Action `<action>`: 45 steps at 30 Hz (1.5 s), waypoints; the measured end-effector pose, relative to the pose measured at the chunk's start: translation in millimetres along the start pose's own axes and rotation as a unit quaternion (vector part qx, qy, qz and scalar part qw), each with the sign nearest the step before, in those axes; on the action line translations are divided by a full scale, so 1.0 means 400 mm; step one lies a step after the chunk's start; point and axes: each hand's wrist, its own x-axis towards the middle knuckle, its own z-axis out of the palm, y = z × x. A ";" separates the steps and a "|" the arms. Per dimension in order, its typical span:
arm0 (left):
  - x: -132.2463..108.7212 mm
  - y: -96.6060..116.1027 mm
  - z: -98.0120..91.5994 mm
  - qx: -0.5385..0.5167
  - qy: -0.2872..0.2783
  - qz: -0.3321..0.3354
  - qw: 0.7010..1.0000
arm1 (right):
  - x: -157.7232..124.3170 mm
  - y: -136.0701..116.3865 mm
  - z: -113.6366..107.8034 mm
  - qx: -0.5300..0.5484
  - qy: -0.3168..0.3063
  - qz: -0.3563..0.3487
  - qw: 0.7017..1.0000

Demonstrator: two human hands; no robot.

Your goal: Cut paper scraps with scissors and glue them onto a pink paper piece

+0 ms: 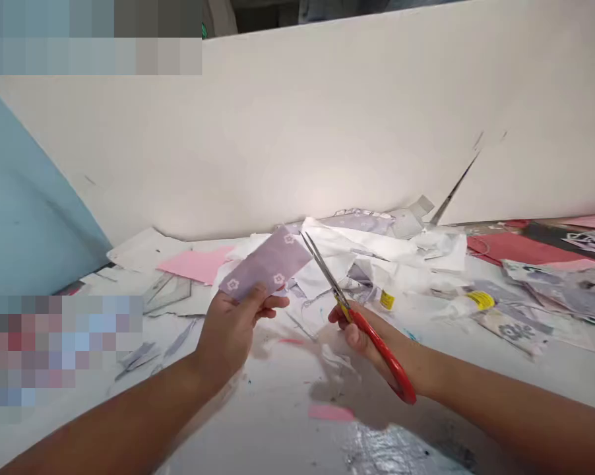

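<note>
Between the thumb and fingers of my left hand (233,330) is a piece of lavender fabric (262,260) printed with small white flowers. It is held up above the table, tilted up to the right. My right hand (359,330) grips a pair of scissors (381,349) with red handles. The scissors' blades look nearly closed and point up and left, their tips by the right edge of the fabric piece. Part of my right fingers is hidden behind the red handles.
Scraps of white cloth or paper (391,247) lie heaped along the white partition (297,145). A pink piece (198,264) rests at left, a red piece (515,249) at right. Printed lavender pieces (584,287) are stacked far right. A small pink strip (331,413) lies on the table (258,435).
</note>
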 end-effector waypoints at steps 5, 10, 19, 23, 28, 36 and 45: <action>-0.004 0.001 0.000 -0.002 0.008 0.001 1.000 | -0.010 -0.007 -0.009 0.019 0.006 0.006 1.000; -0.010 0.004 0.000 0.018 0.001 -0.014 1.000 | -0.010 0.010 -0.006 0.025 0.021 -0.013 0.999; -0.012 -0.007 -0.002 0.033 -0.020 -0.025 0.999 | -0.010 0.007 -0.003 0.033 0.017 -0.018 0.999; -0.012 -0.008 -0.003 0.035 -0.029 -0.025 0.999 | -0.005 0.011 0.000 0.055 0.016 -0.013 0.998; -0.014 -0.007 -0.006 0.036 -0.030 -0.028 0.999 | -0.002 0.003 -0.003 0.054 0.016 -0.010 0.998; -0.010 -0.007 -0.011 0.048 -0.028 -0.029 0.998 | 0.001 -0.006 0.000 0.077 0.007 0.001 0.997; -0.010 -0.006 -0.004 0.039 -0.027 -0.033 0.998 | 0.002 0.002 0.007 0.080 0.013 0.032 0.996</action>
